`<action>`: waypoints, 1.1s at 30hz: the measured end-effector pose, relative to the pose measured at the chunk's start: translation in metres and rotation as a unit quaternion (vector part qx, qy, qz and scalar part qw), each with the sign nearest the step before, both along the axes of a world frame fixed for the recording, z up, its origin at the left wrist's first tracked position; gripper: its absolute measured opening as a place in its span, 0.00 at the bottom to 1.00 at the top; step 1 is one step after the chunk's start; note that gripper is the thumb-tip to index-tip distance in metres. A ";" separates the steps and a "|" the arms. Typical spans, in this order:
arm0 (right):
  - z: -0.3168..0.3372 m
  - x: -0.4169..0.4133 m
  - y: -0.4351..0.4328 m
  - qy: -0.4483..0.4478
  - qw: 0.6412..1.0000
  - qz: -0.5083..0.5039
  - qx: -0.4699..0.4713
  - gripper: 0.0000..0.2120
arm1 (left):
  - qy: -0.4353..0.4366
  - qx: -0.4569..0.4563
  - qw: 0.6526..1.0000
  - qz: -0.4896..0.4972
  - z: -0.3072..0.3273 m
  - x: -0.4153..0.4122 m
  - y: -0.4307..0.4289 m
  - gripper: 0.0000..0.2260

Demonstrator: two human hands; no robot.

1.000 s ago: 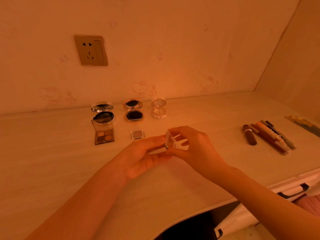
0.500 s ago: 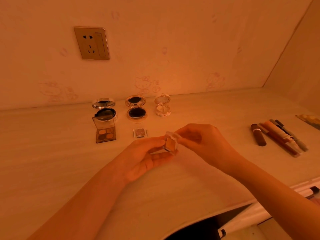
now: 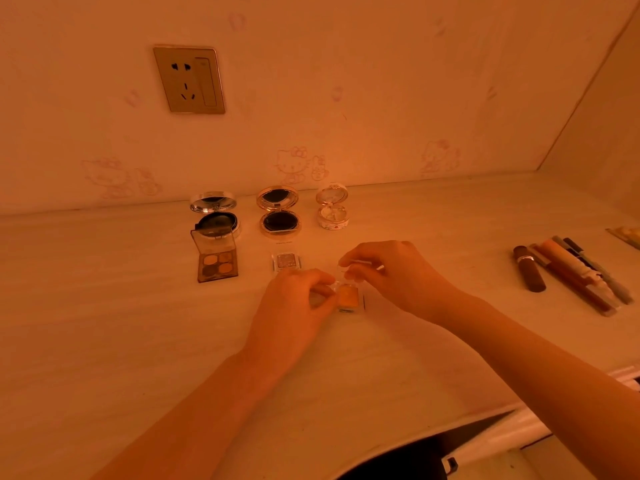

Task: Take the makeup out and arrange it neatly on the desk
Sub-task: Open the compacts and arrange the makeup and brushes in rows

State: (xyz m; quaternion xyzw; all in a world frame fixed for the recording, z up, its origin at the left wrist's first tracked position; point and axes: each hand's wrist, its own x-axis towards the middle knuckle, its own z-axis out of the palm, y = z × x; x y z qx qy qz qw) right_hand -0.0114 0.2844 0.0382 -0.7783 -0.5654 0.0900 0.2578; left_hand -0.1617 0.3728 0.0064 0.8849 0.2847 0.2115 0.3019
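Observation:
A small clear square eyeshadow case point(image 3: 349, 298) with an orange pan lies open, low over the desk point(image 3: 104, 323) at its middle. My left hand point(image 3: 294, 306) pinches the case's left side. My right hand point(image 3: 391, 275) pinches its raised clear lid. Behind them lie a small glitter single shadow point(image 3: 286, 262) and an open four-colour palette point(image 3: 217, 261). Three open round compacts stand in a row near the wall: a silver one point(image 3: 214, 216), a gold one point(image 3: 279, 212) and a white one point(image 3: 332, 209).
At the right lie a brown lipstick tube point(image 3: 530, 269) and several pens and liners point(image 3: 581, 275) side by side. A flat packet point(image 3: 627, 237) pokes in at the right edge. A wall socket point(image 3: 189, 79) sits above. The desk's front edge point(image 3: 450, 424) runs at lower right.
The case has gone from held upright above the desk to lying flat and open close to the desk. Both hands have moved down and slightly forward with it.

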 end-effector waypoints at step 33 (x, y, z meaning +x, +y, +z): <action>-0.007 -0.008 -0.005 -0.043 0.999 -0.001 0.019 0.15 | 0.018 0.196 0.978 -0.073 -0.014 -0.002 0.001 0.13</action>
